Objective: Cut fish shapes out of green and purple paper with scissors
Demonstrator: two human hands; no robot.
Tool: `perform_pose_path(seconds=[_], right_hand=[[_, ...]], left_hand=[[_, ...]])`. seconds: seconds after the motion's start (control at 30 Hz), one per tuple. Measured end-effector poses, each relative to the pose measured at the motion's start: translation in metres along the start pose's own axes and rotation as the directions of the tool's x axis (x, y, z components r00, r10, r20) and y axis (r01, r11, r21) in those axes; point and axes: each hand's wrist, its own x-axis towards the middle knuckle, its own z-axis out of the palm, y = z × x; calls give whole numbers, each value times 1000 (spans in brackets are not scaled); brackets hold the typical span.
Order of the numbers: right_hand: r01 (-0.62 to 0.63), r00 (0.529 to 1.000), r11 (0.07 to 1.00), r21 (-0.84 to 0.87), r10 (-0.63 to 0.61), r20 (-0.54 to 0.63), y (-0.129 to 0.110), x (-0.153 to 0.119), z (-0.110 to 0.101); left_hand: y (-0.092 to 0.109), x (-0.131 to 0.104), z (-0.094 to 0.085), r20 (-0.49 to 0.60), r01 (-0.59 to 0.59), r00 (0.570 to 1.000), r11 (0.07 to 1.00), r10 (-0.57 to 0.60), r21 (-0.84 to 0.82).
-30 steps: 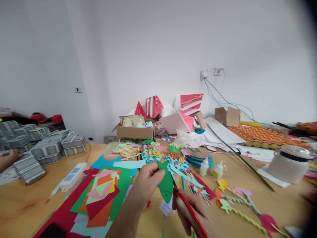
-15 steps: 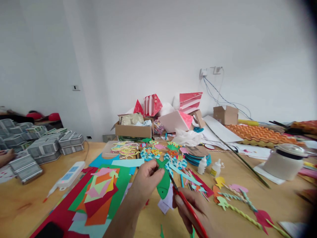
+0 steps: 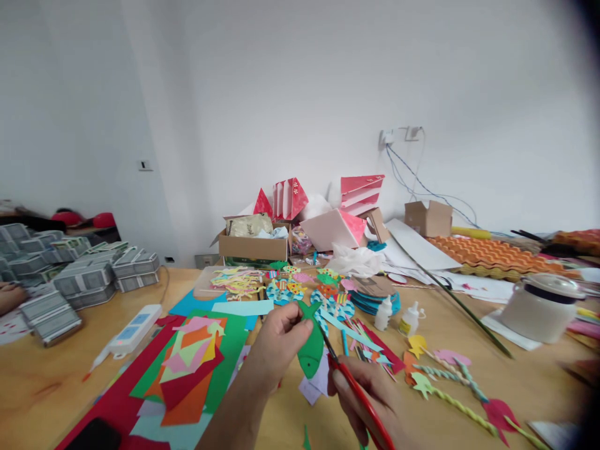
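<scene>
My left hand [image 3: 284, 337] pinches a green paper fish [image 3: 310, 350] near its tail, between thumb and fingers. The fish hangs head down, with a drawn eye and mouth line at its lower end. In my right hand [image 3: 365, 394] is a pair of red-handled scissors [image 3: 359, 394], the dark blades pointing up along the fish's right edge. Whether the blades touch the paper I cannot tell. Pale purple paper pieces [image 3: 315, 382] lie on the table just beneath the fish, and a thin green scrap [image 3: 306, 436] lies nearer to me.
Coloured paper sheets [image 3: 187, 369] are piled at left, beside a white glue gun [image 3: 135, 331] and bundled stacks [image 3: 84, 281]. Two glue bottles [image 3: 383, 314], braided cords with paper shapes [image 3: 459, 400] and a lidded white pot [image 3: 539, 309] stand or lie at right. Another person's hand [image 3: 12, 296] shows far left.
Almost nothing differs. The view has shifted very slightly, and both hands keep the fish and scissors in nearly the same place.
</scene>
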Motion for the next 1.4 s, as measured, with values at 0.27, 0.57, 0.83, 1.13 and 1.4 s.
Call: perform_pose_path(seconds=[0.27, 0.57, 0.83, 1.13, 1.4], right_hand=[[-31, 999, 999, -27, 30, -27, -4, 0, 1], [-26, 1000, 999, -38, 25, -16, -2, -1, 0], [18, 999, 993, -117, -22, -40, 0, -2, -1], [46, 999, 970, -240, -47, 0, -1, 1, -2], [80, 996, 965, -249, -86, -14, 7, 3, -2]], left_hand=[[-2, 0, 0, 12, -6, 1000, 999, 7, -42], [-1, 1, 1, 10, 13, 1000, 998, -12, -67], [-3, 0, 2, 1, -9, 1000, 996, 9, -87], [-2, 0, 1, 48, -8, 999, 996, 12, -85], [-2, 0, 0, 73, 2, 997, 997, 3, -71]])
